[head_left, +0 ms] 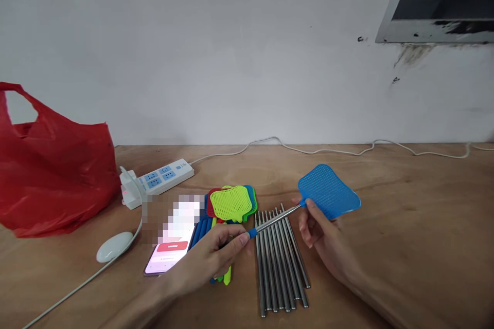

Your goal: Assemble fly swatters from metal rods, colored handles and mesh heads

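Note:
My left hand pinches the blue handle end of a fly swatter's thin metal rod. The swatter's blue mesh head is raised above the wooden table. My right hand grips the rod just below that head, fingers curled around it. Under the swatter lie several loose steel rods side by side. A stack of mesh swatter heads, yellow-green on top with red and blue beneath, rests left of the rods, with coloured handles partly hidden under my left hand.
A phone with a lit screen lies by my left wrist. A white power strip and its cable run along the back. A red plastic bag stands at the left, and a small white oval device sits in front of it.

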Demonstrator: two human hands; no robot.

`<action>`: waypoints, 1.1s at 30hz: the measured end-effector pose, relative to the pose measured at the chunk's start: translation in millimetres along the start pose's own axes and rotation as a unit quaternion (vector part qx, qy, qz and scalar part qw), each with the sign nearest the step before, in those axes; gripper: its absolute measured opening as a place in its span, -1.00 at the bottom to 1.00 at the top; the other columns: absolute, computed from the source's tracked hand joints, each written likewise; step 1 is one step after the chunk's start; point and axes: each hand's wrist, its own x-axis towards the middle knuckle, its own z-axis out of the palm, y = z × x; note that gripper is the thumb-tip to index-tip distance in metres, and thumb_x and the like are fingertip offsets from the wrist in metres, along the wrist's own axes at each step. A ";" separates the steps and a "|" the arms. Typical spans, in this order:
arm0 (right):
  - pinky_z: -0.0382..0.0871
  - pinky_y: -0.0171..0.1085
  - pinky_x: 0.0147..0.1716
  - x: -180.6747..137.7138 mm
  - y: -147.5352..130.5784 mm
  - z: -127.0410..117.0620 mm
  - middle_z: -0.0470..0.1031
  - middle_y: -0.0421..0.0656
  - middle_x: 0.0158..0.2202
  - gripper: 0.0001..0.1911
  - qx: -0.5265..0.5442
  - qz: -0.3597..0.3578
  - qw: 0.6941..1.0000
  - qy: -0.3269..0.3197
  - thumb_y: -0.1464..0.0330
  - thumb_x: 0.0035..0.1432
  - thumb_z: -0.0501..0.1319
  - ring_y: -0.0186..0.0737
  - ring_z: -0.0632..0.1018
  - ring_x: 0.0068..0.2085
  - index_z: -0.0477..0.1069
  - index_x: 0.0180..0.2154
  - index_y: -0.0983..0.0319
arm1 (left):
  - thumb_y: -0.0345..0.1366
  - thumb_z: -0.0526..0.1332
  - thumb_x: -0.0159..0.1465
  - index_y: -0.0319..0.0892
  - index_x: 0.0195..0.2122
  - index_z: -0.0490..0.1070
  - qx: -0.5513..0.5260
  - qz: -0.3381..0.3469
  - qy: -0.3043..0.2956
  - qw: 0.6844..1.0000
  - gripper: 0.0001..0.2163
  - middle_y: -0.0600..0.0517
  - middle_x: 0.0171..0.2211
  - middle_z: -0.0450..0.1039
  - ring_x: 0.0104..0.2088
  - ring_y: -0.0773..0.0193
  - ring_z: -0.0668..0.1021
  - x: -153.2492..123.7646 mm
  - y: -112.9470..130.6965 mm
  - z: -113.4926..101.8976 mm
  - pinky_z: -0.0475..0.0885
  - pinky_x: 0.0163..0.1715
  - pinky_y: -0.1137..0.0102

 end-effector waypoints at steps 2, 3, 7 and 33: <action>0.21 -0.42 -0.74 -6.9 2.6 3.3 0.42 -0.28 -0.65 -0.56 -0.003 0.023 0.999 -0.039 0.02 -0.01 0.41 -0.41 0.33 -0.68 0.55 -0.26 0.23 | 0.26 0.10 0.26 -0.15 -0.37 0.28 -0.001 0.002 -0.002 1.000 -0.50 0.30 -0.69 0.00 -0.69 0.46 0.07 0.5 -0.4 0.4 0.05 -0.66 0.49; 0.23 -0.42 -0.73 -9.4 3.7 4.2 0.41 -0.28 -0.65 -0.56 -0.003 0.031 0.998 -0.049 0.01 0.01 0.40 -0.41 0.33 -0.68 0.54 -0.27 0.23 | 0.26 0.11 0.26 -0.14 -0.38 0.27 -0.002 0.001 -0.004 1.000 -0.50 0.31 -0.70 -0.01 -0.69 0.46 0.06 0.8 -0.4 0.6 0.05 -0.67 0.49; 0.25 -0.43 -0.71 -11.6 6.9 5.0 0.39 -0.29 -0.67 -0.57 0.003 0.036 0.998 -0.057 0.01 0.04 0.38 -0.42 0.31 -0.69 0.53 -0.28 0.24 | 0.27 0.12 0.24 -0.14 -0.37 0.26 -0.001 -0.001 0.005 1.000 -0.50 0.31 -0.69 -0.01 -0.69 0.46 0.05 2.2 -2.1 3.4 0.05 -0.67 0.50; -0.09 -0.40 -0.73 20.9 22.4 -14.9 0.14 -0.37 -0.66 -0.56 0.033 0.032 0.998 0.043 0.02 0.04 0.36 -0.44 0.10 -0.66 0.29 -0.54 0.19 | -0.01 0.09 0.36 -0.16 -0.41 0.40 0.244 0.088 0.210 0.943 -0.65 0.10 -0.53 0.27 -0.49 0.28 0.33 4.8 -4.7 1.6 0.15 -0.49 0.42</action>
